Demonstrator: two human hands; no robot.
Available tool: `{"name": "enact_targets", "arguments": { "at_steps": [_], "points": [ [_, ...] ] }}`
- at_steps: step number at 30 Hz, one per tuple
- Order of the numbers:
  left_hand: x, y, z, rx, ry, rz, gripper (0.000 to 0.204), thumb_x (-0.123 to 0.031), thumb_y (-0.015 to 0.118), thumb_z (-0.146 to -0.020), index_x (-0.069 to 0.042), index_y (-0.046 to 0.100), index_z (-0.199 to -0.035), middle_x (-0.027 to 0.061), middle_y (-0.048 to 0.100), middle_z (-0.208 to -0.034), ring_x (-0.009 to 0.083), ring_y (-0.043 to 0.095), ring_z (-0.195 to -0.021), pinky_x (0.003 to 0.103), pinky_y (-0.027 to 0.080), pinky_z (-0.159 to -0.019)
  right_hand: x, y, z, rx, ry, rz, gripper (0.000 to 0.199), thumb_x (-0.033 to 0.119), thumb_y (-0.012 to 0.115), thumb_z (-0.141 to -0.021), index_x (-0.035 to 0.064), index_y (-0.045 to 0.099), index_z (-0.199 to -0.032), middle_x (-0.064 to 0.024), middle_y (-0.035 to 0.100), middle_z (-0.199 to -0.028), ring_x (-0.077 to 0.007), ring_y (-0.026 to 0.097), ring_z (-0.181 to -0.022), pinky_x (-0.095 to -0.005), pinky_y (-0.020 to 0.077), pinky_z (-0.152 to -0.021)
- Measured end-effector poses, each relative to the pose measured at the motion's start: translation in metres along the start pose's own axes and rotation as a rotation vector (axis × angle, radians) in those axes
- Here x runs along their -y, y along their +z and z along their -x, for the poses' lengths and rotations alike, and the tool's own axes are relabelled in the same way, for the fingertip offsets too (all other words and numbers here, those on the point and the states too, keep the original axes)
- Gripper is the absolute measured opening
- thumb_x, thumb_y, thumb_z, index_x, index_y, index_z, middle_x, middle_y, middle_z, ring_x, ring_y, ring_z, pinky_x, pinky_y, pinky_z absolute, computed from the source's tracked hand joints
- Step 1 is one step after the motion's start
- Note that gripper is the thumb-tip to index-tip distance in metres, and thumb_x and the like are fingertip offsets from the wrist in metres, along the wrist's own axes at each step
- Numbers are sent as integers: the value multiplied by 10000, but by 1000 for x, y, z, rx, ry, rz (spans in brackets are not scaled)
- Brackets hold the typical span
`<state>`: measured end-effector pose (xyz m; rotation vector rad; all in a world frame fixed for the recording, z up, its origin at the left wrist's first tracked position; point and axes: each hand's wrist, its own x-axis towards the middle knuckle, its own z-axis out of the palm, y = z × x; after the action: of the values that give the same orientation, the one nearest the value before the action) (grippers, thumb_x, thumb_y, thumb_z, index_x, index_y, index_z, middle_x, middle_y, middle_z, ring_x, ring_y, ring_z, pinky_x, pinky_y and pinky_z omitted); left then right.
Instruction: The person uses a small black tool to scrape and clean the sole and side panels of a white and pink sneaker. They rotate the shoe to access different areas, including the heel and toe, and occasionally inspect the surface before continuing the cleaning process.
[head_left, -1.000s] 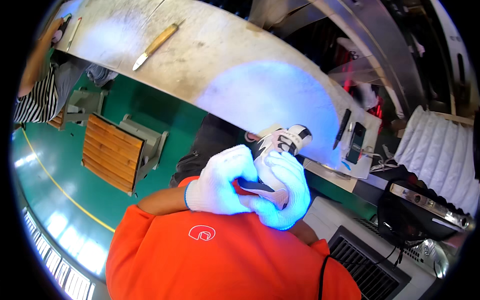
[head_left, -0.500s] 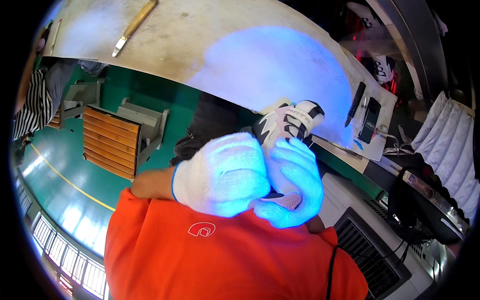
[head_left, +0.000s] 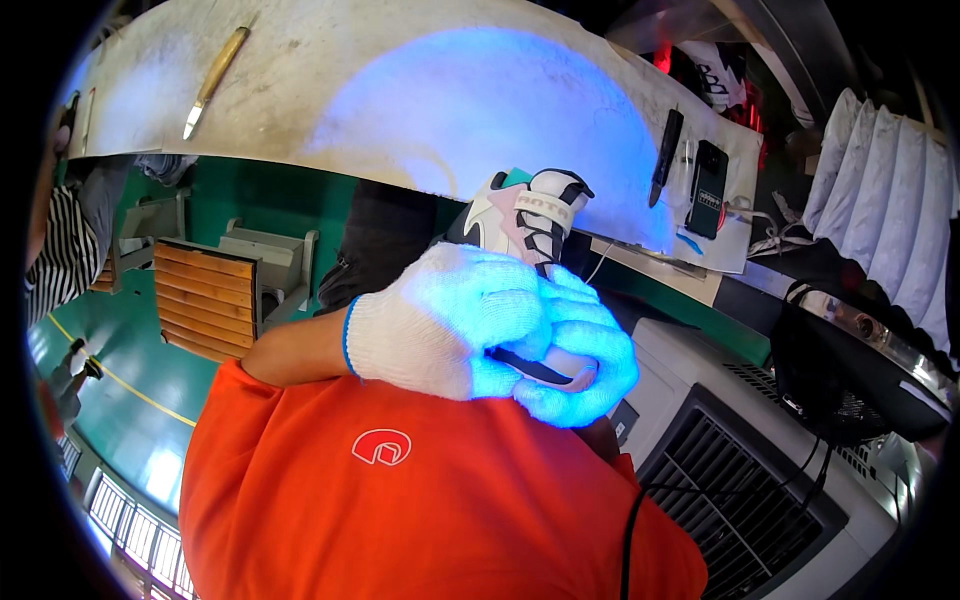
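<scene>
Shoe (head_left: pixel 490 222) held in front of the orange shirt (head_left: pixel 440 500); long axis runs outward, toe inward, tongue end near the near edge of the bench (head_left: pixel 290 70). Lettering on its strap (head_left: pixel 545 205). Grip: gloved left hand (head_left: pixel 450 320) and right hand (head_left: pixel 588 345) clamped round the forefoot. Knife (head_left: pixel 216 80), phone (head_left: pixel 708 190) well apart on bench.

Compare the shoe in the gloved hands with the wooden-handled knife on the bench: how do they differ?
The shoe is held by the left hand and right hand; the knife lies untouched on the bench. The shoe is bulky; the knife is long and slim. The shoe mixes white, black and pink; the knife has a brown handle and pale blade. Both show several colours.
</scene>
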<state>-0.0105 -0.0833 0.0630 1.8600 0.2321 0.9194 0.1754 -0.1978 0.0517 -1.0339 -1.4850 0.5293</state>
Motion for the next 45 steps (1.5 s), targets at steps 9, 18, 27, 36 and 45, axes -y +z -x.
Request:
{"name": "enact_targets", "arguments": {
  "at_steps": [9, 18, 27, 36, 45],
  "points": [
    [-13, 5, -3, 125, -251, 56, 241, -99, 898, -747, -98, 688, -865, 108, 682, -853, 327, 701, -790, 401, 571, -735, 7, -12, 14, 40, 39, 33, 612, 346, 943, -844, -48, 703, -1248, -269, 768, -1222, -447, 729, -1233, -610, 510, -1132],
    [-1, 18, 0, 222, -306, 91, 350, -223, 927, -724, -104, 703, -967, 98, 690, -926, 323, 720, -811, 410, 570, -722, 35, -16, 21, 17, 341, 67, 504, 212, 883, -885, -23, 707, -1295, -235, 755, -1339, -435, 630, -1427, -620, 412, -1254],
    [5, 22, 6, 181, -202, 28, 468, -371, 977, -688, -117, 667, -930, 92, 685, -911, 337, 714, -803, 429, 571, -698, 42, -25, 27, 3, 520, -126, 414, 188, 762, -948, -37, 752, -1295, -288, 672, -1509, -465, 514, -1549, -599, 349, -1298],
    [3, 22, 7, 70, -183, 41, 436, -307, 977, -681, -108, 634, -863, 90, 656, -852, 311, 694, -751, 421, 566, -680, 35, -30, 30, 61, 458, -241, 425, 121, 712, -970, -56, 714, -1356, -315, 619, -1568, -483, 475, -1577, -581, 360, -1291],
    [10, 14, 3, 33, -93, 132, 376, -172, 968, -657, -112, 661, -865, 58, 659, -833, 251, 684, -682, 365, 543, -604, 65, -17, -8, 132, 655, 81, 584, 81, 779, -882, -55, 679, -1441, -262, 647, -1551, -409, 584, -1505, -498, 413, -1260]
  ]
}}
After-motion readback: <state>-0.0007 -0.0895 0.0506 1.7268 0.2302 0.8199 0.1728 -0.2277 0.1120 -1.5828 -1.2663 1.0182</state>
